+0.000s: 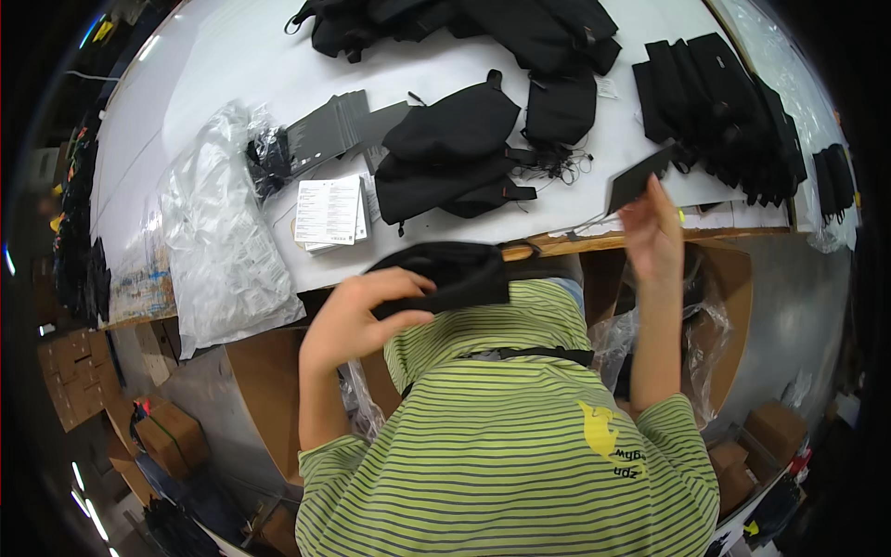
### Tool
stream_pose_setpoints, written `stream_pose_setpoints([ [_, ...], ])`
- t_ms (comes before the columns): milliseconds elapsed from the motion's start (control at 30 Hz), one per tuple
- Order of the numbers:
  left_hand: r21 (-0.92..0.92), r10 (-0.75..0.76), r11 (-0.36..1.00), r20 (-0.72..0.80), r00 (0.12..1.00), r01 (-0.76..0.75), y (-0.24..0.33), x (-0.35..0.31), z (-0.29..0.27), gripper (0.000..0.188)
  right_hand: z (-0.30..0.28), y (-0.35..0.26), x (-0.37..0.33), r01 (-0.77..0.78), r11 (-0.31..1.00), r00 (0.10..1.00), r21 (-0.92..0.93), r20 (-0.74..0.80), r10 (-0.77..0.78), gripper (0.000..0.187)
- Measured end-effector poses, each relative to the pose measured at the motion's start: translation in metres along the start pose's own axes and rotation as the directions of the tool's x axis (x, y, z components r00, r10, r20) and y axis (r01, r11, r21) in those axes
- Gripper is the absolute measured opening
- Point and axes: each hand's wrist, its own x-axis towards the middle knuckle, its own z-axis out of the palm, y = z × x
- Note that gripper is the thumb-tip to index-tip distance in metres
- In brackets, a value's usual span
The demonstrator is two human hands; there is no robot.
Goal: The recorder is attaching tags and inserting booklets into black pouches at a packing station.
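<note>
My left hand (357, 311) grips a folded black fabric pouch (455, 272) just in front of my chest, below the table's near edge. My right hand (652, 232) is raised at the table's edge and pinches a dark grey card (638, 180) by its lower corner. On the white table (223, 65) ahead lies a pile of black pouches (455, 148) with cords trailing from it. A stack of dark cards (327, 130) and white printed leaflets (328, 212) lie to the left of that pile.
More black bags lie at the far edge (445, 23), and a row of folded black pieces (729, 111) stands at the right. Clear plastic bags (218, 232) hang over the table's left side. Open cardboard boxes (729, 278) with plastic liners stand below the table.
</note>
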Motion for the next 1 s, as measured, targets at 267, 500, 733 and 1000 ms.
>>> stream_pose_setpoints([
  [267, 0.154, 0.091, 0.981, 0.15, 0.985, -0.114, 0.015, 0.014, 0.021, 0.022, 0.028, 0.067, -0.003, -0.369, 0.866, 0.927, 0.338, 0.204, 0.316, 0.029],
  [500, 0.137, 0.086, 0.985, 0.128, 0.988, -0.103, 0.014, 0.012, 0.027, 0.022, 0.025, 0.08, -0.021, -0.506, 0.814, 0.811, 0.285, -0.165, 0.562, 0.041],
  [733, 0.188, 0.091, 0.975, 0.159, 0.983, -0.121, 0.017, 0.016, 0.029, 0.023, 0.0, 0.098, -0.015, -0.623, 0.668, 0.758, 0.407, 0.527, 0.385, 0.029],
  [1000, 0.331, 0.196, 0.931, -0.093, 0.976, -0.156, 0.018, 0.013, 0.027, 0.024, 0.088, 0.039, -0.032, 0.317, 0.567, 0.903, -0.76, 0.425, 0.066, 0.023],
])
